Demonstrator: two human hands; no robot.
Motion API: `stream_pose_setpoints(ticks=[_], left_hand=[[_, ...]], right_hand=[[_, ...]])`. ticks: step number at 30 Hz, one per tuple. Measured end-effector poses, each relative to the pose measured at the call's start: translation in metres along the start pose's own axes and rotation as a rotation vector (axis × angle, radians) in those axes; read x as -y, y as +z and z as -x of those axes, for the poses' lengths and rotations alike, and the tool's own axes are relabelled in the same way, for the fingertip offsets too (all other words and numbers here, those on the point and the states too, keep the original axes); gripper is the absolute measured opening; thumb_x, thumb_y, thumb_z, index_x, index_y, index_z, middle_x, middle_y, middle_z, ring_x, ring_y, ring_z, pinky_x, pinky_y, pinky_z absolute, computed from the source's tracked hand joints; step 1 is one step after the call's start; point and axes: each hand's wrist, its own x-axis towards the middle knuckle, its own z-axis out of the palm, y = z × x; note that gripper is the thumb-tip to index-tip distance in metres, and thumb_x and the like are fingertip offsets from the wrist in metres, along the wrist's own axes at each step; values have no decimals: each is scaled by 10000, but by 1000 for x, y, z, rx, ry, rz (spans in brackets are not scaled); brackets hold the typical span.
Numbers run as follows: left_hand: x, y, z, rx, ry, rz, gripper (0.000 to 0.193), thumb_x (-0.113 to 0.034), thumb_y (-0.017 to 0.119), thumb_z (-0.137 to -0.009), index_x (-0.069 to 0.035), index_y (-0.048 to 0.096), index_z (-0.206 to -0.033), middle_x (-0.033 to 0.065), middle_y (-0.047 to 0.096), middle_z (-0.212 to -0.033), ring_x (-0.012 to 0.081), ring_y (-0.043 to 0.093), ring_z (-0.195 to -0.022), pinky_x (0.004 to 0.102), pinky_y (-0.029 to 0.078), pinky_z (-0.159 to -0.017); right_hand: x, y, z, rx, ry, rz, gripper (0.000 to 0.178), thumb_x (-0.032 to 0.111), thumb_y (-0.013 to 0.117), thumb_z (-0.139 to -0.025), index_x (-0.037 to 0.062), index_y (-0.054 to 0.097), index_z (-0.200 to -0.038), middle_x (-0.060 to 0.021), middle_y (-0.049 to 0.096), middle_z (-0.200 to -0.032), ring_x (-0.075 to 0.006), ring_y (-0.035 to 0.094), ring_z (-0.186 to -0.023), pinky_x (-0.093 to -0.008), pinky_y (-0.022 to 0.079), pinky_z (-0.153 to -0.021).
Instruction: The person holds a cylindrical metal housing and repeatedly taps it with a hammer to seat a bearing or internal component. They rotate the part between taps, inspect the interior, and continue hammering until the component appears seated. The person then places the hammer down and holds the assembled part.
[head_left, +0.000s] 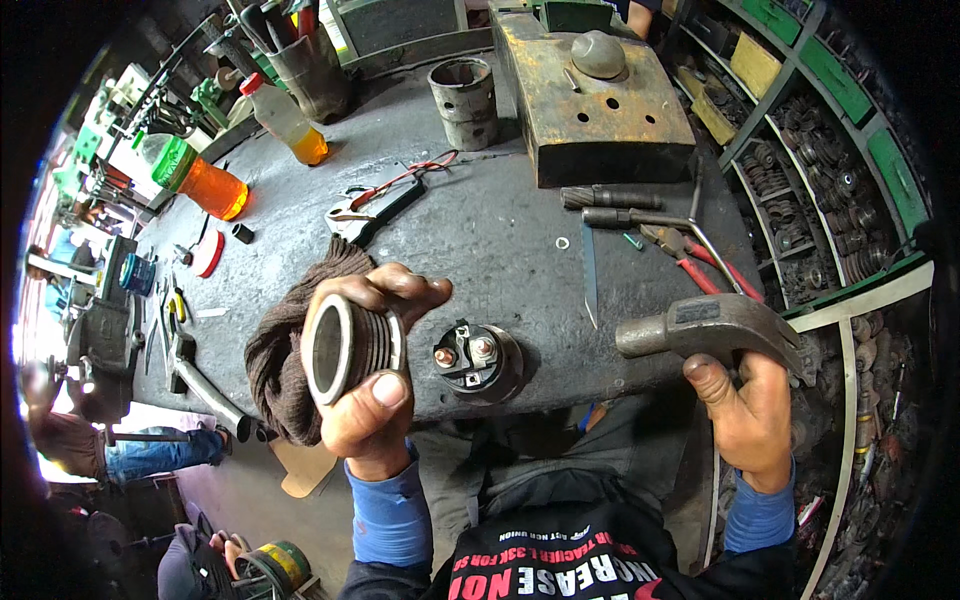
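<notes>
In my left hand (pixel 372 425), thumb and fingers wrap round a grooved metal pulley (pixel 377 340), its wide bore turned to the left. A crumpled brown cloth (pixel 270 345) lies on the bench just behind it. My right hand (pixel 757 425) grips a claw hammer (pixel 650 337) by the head end, above the bench's right edge; its face points left, and the handle is not visible. Between the two hands, near the front edge, stands a starter solenoid (pixel 468 378) with two copper studs upward. Neither hand touches it.
A rusty metal box (pixel 600 120) and a perforated metal cylinder (pixel 463 120) stand at the back. Red-handled pliers (pixel 690 262), a hacksaw blade (pixel 590 265) and a washer (pixel 562 243) lie right. Bottles of orange liquid (pixel 225 192) stand left. Parts shelves (pixel 820 190) flank the bench.
</notes>
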Motion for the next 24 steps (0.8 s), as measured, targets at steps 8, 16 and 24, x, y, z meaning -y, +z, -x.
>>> stream_pose_setpoints(ticks=[8,16,24], left_hand=[[35,20,14,-68,7,-155,609,-150,781,-728,-10,527,-1264,175,620,-1059,300,683,-920,436,600,-889],[42,40,23,-337,190,-270,589,-139,827,-726,0,575,-1240,157,655,-1065,273,684,-971,433,583,-906],[11,18,9,71,86,-318,631,-197,929,-645,32,627,-1149,195,693,-1163,305,661,-1159,474,530,-1052]], right_hand=[[0,4,7,52,88,-140,358,255,783,-1016,-1,724,-1260,-165,759,-1188,-266,724,-1086,-393,555,-973],[0,3,5,117,66,-136,380,213,762,-1038,-47,671,-1299,-124,733,-1194,-196,679,-1083,-353,530,-990],[-5,2,9,116,36,-60,400,228,766,-1037,-51,664,-1305,-122,733,-1196,-196,679,-1084,-346,530,-980]])
